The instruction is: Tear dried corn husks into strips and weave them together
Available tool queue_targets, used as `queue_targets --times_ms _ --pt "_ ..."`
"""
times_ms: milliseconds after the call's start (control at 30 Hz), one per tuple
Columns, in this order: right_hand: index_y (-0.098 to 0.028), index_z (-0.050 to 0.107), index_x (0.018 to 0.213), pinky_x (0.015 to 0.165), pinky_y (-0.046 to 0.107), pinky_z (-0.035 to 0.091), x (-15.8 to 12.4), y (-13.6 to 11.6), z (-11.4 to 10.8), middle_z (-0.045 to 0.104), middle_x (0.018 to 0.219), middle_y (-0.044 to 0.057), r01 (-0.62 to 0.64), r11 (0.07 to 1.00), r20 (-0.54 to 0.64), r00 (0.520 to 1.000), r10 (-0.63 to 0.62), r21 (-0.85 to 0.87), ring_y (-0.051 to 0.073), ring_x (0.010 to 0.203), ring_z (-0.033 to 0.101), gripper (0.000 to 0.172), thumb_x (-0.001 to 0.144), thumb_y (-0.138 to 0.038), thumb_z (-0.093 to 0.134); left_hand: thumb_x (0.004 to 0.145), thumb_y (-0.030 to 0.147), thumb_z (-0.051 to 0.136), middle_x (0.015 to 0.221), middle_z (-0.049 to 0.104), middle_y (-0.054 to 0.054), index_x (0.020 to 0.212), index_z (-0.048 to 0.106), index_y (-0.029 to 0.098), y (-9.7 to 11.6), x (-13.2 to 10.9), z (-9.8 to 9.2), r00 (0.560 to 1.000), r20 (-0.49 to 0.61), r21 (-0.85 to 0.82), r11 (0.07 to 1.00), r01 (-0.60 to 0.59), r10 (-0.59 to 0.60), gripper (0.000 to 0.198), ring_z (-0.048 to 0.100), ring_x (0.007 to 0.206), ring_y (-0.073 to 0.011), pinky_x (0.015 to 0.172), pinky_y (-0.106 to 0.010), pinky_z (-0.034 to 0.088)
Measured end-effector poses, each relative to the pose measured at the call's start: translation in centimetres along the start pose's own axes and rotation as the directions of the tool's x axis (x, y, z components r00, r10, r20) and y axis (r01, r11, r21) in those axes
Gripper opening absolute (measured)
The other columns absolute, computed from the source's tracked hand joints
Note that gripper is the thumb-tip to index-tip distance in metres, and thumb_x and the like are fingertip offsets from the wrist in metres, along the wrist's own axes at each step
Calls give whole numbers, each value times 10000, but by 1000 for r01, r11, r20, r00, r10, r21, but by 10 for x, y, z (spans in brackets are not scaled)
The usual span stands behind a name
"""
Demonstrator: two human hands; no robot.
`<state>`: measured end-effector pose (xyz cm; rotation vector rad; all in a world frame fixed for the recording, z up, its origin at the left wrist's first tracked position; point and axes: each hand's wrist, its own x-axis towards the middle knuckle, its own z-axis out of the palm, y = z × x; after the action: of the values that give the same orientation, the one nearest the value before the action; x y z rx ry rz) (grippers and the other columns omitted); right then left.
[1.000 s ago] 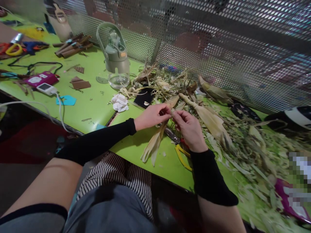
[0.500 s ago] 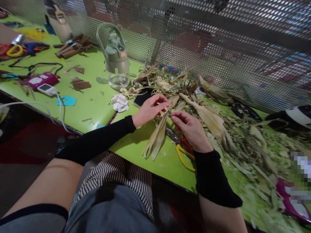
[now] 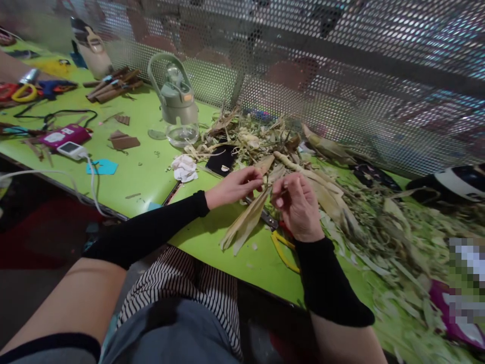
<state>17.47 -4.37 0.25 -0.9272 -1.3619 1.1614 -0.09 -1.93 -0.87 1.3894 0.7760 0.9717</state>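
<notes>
Both hands meet over a green table [image 3: 144, 167] at the top of a bundle of pale dried corn husk strips [image 3: 246, 222]. My left hand [image 3: 235, 186] pinches the upper end of the strips with thumb and fingers. My right hand [image 3: 299, 207] is curled beside it, fingertips on the same end. The strips fan down toward the table's near edge. Scissors with yellow handles [image 3: 284, 245] lie partly under my right wrist. A larger husk piece [image 3: 326, 194] lies just right of my hands.
A heap of husk scraps [image 3: 379, 227] covers the table's right side. A green-lidded water bottle [image 3: 176, 101], a black phone [image 3: 223, 157], a crumpled tissue [image 3: 184, 168], a pink device with a white charger [image 3: 64, 137] and brown sticks [image 3: 113, 83] lie left. A perforated metal screen [image 3: 341, 76] stands behind.
My right hand has lifted and curled closer to the left hand at the bundle's top. The strips have swung slightly and lie more slanted. The view has shifted a little downward.
</notes>
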Motion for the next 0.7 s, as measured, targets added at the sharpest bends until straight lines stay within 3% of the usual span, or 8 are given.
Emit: queue_targets --times_ms 133,233,467,633,700 --pt "-262 474 792 468 247 358 0 2 3 485 686 -62 -86 993 -37 996 83 -85 80 504 372 602 800 -797 749 1033 196 582 870 621 21 945 539 187 8 -6 3 994 -56 -133 986 -103 96 99 529 626 -48 574 -204 422" --pt "-269 468 800 486 267 368 -2 2 6 463 689 -54 -132 979 -31 991 129 -153 97 523 363 616 804 -839 703 1059 212 527 857 630 15 942 497 204 9 -7 6 999 -15 -234 971 -48 46 120 543 624 -60 539 -203 406" --pt "-254 544 788 571 284 420 -2 1 6 490 658 -40 -53 910 20 998 67 -412 131 597 464 553 880 -785 666 1040 187 583 709 559 49 886 513 197 4 3 -6 1000 5 -33 999 -23 23 170 434 569 -64 593 -232 380" --pt "-263 445 736 556 274 403 4 3 -1 346 633 -70 -62 981 -37 998 56 -186 117 558 332 557 861 -731 719 1014 244 653 948 689 -10 941 544 191 -7 7 -9 992 2 -275 954 120 -124 142 651 793 -83 789 -256 517" --pt "-262 435 729 543 268 403 5 2 -4 330 626 -72 -46 995 -55 998 41 -91 115 551 319 564 840 -715 753 997 334 691 916 695 -19 911 577 176 -13 7 -5 980 41 -270 942 199 -195 212 656 769 -88 780 -266 539"
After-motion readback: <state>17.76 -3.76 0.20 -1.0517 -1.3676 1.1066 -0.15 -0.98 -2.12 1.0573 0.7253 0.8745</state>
